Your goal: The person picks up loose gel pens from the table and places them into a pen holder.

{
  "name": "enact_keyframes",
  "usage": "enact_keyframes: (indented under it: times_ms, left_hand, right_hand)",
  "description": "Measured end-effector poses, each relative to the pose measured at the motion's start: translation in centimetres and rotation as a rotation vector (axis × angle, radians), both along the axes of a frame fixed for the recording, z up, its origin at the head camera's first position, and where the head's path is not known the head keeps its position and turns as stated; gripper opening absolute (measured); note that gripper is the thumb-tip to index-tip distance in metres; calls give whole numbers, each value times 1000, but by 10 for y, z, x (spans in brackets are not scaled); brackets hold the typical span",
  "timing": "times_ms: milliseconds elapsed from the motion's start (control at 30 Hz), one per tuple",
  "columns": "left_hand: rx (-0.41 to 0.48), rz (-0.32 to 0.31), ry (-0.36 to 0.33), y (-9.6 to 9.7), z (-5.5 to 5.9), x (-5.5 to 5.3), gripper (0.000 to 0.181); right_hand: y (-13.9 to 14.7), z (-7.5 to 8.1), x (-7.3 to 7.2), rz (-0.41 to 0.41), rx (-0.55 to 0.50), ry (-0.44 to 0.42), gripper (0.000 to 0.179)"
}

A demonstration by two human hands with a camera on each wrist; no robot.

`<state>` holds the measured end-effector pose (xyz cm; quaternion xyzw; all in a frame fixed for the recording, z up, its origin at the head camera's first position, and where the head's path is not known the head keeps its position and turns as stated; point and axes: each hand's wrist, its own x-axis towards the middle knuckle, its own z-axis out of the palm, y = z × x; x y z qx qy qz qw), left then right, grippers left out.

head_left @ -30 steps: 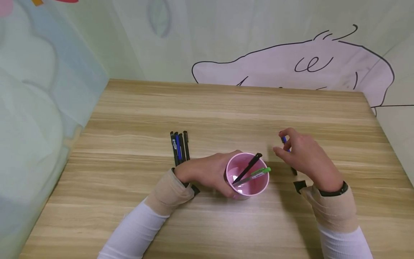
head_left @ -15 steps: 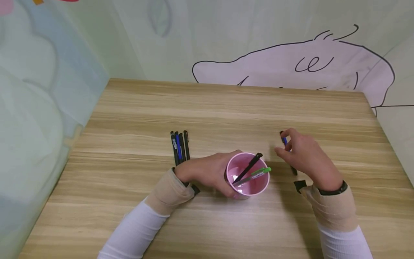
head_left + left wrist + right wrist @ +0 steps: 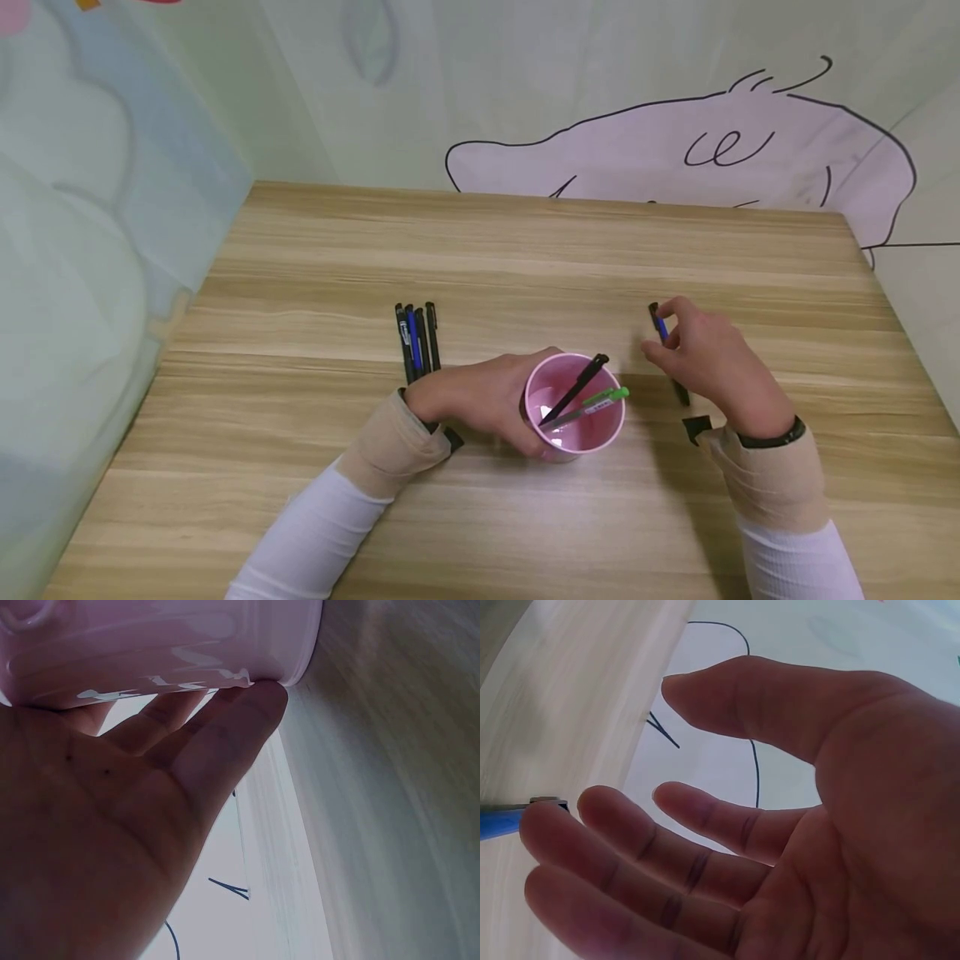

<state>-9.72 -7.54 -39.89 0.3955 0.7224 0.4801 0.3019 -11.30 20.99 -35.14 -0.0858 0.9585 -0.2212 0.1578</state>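
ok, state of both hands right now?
Left hand: holding the pink cup.
Right hand: open, holding nothing, near the blue-and-black pen.

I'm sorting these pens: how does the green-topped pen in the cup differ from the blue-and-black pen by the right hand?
The green-topped pen has a bright green end; the blue-and-black pen has black ends. The green-topped pen leans inside the pink cup, while the blue-and-black pen lies on the table, partly hidden by the right hand. Both are slim.
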Motion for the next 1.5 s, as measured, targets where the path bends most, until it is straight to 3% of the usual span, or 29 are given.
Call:
enact_keyframes:
  times_ms: [1500]
  left_hand:
    - [-2,7,9,0,0,0,91]
  right_hand:
    - [12,-18,-14,-19,43,-41,56]
